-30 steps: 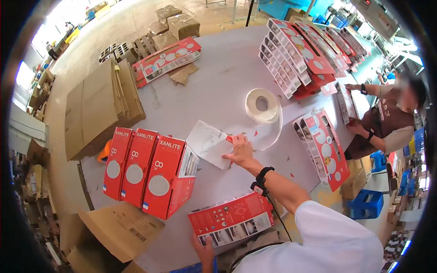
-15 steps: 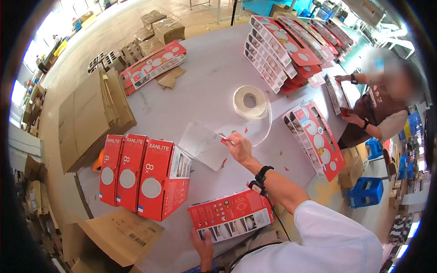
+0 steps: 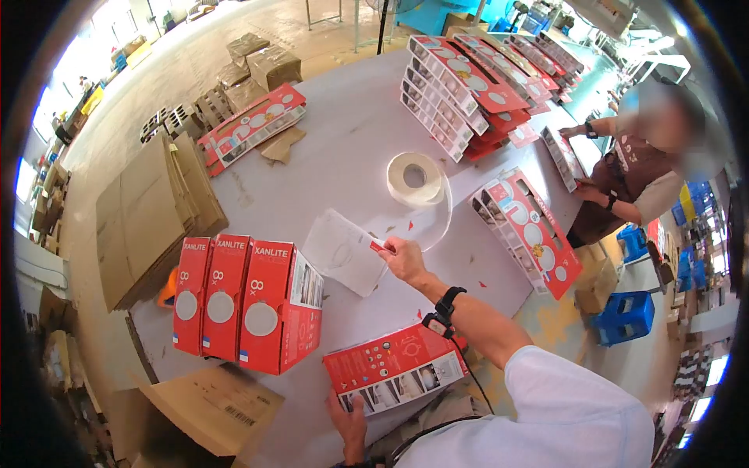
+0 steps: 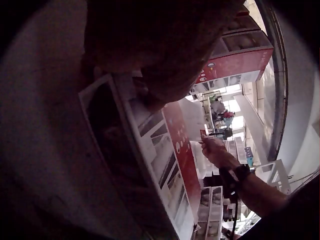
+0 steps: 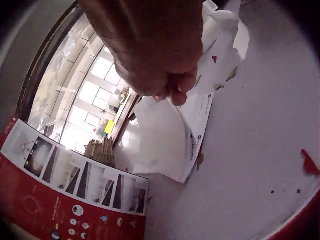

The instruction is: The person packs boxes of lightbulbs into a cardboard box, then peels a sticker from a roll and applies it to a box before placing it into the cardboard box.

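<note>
Leaflet [image 3: 341,251], beyond the red carton [image 3: 394,366], is pinched at its red corner by the right hand [image 3: 405,260]; judged light, floppy, easily creased, best held near a corner. Left hand [image 3: 348,421] grips that carton's left end.

In the head view, three upright boxes [image 3: 269,316] stand side by side at the lower left of the worktop [image 3: 339,132], with cardboard [image 3: 144,222] behind them and a carton [image 3: 211,405] before them. A leaflet [image 3: 342,253] is at the centre, between that row and the right hand [image 3: 406,262]; a roll [image 3: 409,198] lies behind it. At bottom centre, the left hand [image 3: 349,421] touches a single box [image 3: 398,366]'s lower left corner.
</note>
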Demonstrator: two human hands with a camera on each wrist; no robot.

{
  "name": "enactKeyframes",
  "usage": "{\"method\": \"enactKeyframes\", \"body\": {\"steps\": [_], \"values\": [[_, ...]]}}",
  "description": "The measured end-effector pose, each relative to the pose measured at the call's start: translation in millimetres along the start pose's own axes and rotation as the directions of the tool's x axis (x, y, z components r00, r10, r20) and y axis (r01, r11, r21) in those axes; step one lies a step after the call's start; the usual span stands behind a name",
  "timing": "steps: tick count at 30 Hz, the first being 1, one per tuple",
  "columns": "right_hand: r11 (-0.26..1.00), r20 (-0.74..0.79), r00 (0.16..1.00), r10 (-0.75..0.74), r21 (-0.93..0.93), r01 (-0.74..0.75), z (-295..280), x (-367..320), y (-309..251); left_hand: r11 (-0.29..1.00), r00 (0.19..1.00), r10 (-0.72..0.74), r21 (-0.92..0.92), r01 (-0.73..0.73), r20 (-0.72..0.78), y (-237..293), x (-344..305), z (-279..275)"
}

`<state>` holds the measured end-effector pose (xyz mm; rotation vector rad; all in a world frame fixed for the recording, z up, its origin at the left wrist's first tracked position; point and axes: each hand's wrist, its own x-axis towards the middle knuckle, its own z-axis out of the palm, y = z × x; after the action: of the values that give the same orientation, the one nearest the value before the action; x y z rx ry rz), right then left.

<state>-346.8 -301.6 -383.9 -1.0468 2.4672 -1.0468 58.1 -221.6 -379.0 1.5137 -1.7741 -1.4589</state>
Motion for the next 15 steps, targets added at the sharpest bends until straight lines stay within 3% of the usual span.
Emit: {"method": "enactKeyframes", "body": {"steps": [5,8,11,12,13,14,15], "values": [[0.97,-0.008,0.996,-0.088,-0.227,0.084,0,0,-1,1.0,1.0,0.0,0.024,0.0,-0.003,4,0,-2],[0.956,-0.11,0.979,-0.172,-0.257,0.139,-4,0,-2,0.999,1.0,-0.019,-0.027,0.019,0.001,-3,2,-1],[0.958,-0.31,0.906,-0.287,-0.108,0.266,-4,5,-3,1.0,1.0,-0.017,-0.025,0.017,-0.011,-6,3,-2],[0.966,-0.252,0.933,-0.257,-0.041,0.255,-3,4,-4,1.0,1.0,-0.009,-0.009,0.009,-0.011,-6,2,-1],[0.972,-0.201,0.953,-0.226,0.017,0.234,-5,2,-8,0.991,1.0,-0.012,-0.131,0.009,-0.022,-11,2,1],[0.953,-0.044,0.995,-0.085,0.288,0.094,-10,-4,-11,0.968,0.999,-0.014,-0.251,0.006,-0.032,-17,2,5],[0.877,-0.019,0.993,-0.116,0.468,0.111,2,-7,5,0.998,0.998,0.051,-0.049,-0.049,0.038,-49,5,0]]}}
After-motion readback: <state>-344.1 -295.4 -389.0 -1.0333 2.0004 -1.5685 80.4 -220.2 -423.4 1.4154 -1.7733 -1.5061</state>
